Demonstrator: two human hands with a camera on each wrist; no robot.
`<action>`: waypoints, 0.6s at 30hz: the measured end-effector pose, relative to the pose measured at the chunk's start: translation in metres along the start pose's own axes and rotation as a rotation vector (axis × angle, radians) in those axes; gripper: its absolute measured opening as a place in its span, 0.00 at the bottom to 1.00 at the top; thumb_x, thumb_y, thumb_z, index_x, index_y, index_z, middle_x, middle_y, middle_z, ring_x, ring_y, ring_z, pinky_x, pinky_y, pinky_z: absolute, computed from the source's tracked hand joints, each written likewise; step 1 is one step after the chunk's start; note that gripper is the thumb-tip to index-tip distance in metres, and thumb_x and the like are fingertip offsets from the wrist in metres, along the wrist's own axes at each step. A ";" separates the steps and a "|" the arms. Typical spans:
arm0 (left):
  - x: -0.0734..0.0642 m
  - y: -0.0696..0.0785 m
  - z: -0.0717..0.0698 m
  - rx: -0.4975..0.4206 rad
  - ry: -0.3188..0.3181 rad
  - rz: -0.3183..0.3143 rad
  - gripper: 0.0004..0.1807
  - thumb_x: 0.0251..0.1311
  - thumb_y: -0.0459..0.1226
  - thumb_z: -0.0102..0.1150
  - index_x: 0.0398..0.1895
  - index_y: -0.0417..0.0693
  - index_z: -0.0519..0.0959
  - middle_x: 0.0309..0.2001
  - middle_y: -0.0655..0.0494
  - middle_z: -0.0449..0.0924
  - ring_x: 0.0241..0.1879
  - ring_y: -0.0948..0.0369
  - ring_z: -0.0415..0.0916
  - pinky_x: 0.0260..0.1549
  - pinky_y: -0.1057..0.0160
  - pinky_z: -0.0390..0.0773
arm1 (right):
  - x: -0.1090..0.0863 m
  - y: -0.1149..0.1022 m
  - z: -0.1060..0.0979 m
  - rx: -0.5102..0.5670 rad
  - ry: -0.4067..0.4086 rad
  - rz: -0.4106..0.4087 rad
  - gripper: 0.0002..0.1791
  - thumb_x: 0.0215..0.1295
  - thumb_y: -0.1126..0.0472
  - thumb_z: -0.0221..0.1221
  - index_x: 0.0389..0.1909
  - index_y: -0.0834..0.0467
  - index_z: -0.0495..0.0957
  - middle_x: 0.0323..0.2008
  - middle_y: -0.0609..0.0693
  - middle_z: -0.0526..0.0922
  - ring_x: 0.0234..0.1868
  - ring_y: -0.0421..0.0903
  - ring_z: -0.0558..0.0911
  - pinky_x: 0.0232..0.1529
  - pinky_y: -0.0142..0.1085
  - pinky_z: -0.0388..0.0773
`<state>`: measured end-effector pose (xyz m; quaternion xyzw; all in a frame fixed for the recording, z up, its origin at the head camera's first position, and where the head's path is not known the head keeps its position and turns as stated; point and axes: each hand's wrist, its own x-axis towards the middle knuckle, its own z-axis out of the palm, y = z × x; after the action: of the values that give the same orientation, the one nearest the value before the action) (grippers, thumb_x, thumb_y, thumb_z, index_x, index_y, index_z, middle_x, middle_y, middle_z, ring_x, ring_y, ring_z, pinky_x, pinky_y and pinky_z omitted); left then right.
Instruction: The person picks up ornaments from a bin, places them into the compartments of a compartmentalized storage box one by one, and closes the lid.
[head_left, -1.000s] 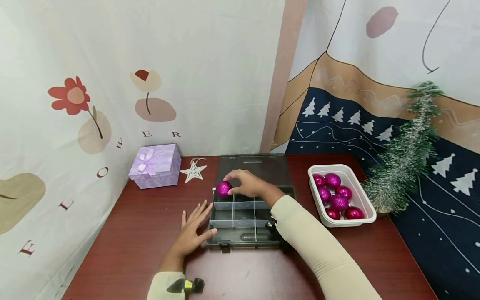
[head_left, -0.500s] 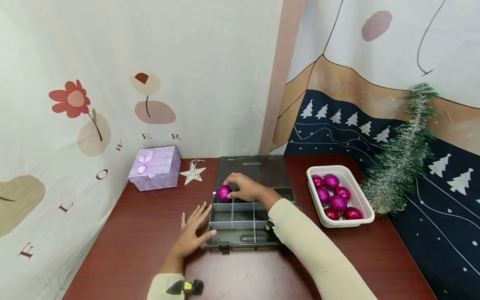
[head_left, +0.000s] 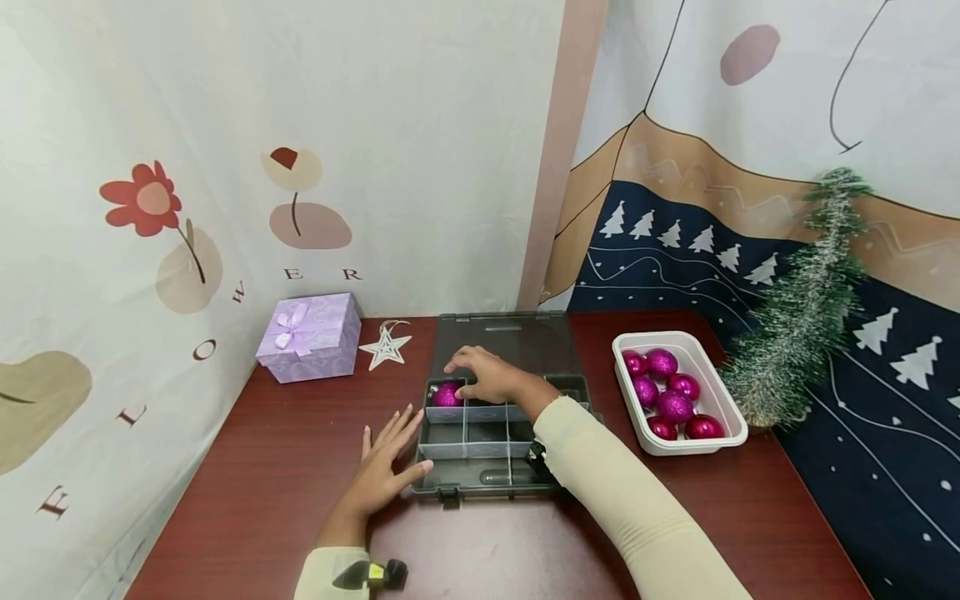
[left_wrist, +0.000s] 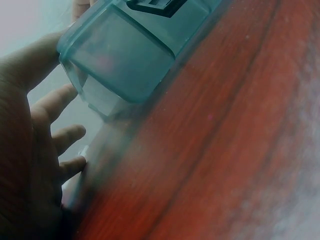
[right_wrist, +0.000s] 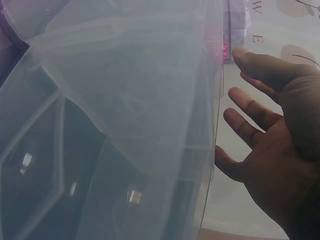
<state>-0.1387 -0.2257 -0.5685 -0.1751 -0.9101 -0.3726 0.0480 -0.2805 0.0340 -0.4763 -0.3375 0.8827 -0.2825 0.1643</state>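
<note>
A glittery magenta bauble lies in the back left compartment of a dark see-through divided box, whose lid is laid back. Just over that compartment is my right hand, its thumb near the bauble and its fingers lifted off it. In the right wrist view the fingers of the right hand are spread, beyond clear plastic. My left hand rests against the box's left side with fairly straight fingers. Its thumb touches the box's wall in the left wrist view.
Right of the box stands a white tub with several magenta baubles. A small frosted tree stands behind it. A lilac gift box and a white star ornament sit at the back left of the table.
The bauble has gone down into the back left compartment, and my right fingers have let go of it. My left hand has stayed in place.
</note>
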 end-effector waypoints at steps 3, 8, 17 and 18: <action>0.000 0.000 0.000 -0.005 -0.003 -0.004 0.47 0.65 0.52 0.71 0.85 0.52 0.66 0.86 0.38 0.61 0.84 0.29 0.55 0.71 0.11 0.29 | -0.001 -0.002 0.000 0.006 0.005 0.013 0.22 0.79 0.56 0.66 0.70 0.54 0.81 0.77 0.55 0.71 0.81 0.59 0.68 0.81 0.66 0.64; 0.000 -0.001 0.000 -0.008 -0.004 -0.006 0.46 0.65 0.52 0.70 0.85 0.51 0.66 0.86 0.38 0.60 0.84 0.29 0.55 0.72 0.11 0.29 | 0.001 -0.004 0.004 -0.006 0.044 0.047 0.16 0.78 0.51 0.67 0.60 0.53 0.85 0.74 0.53 0.75 0.78 0.57 0.71 0.80 0.66 0.62; 0.000 -0.001 0.000 -0.007 0.002 0.002 0.46 0.65 0.52 0.71 0.85 0.52 0.67 0.86 0.38 0.61 0.84 0.29 0.55 0.72 0.11 0.29 | 0.005 -0.014 0.014 -0.088 0.103 0.133 0.15 0.75 0.46 0.69 0.52 0.51 0.88 0.72 0.49 0.77 0.78 0.54 0.71 0.76 0.61 0.66; 0.000 -0.001 0.000 -0.008 0.002 0.002 0.46 0.65 0.52 0.71 0.85 0.52 0.67 0.86 0.38 0.61 0.84 0.29 0.55 0.72 0.11 0.28 | 0.005 -0.015 0.014 -0.089 0.105 0.136 0.14 0.75 0.47 0.69 0.51 0.52 0.89 0.71 0.49 0.77 0.77 0.54 0.71 0.76 0.61 0.66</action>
<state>-0.1394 -0.2261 -0.5689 -0.1760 -0.9083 -0.3764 0.0484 -0.2699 0.0156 -0.4790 -0.2685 0.9227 -0.2485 0.1215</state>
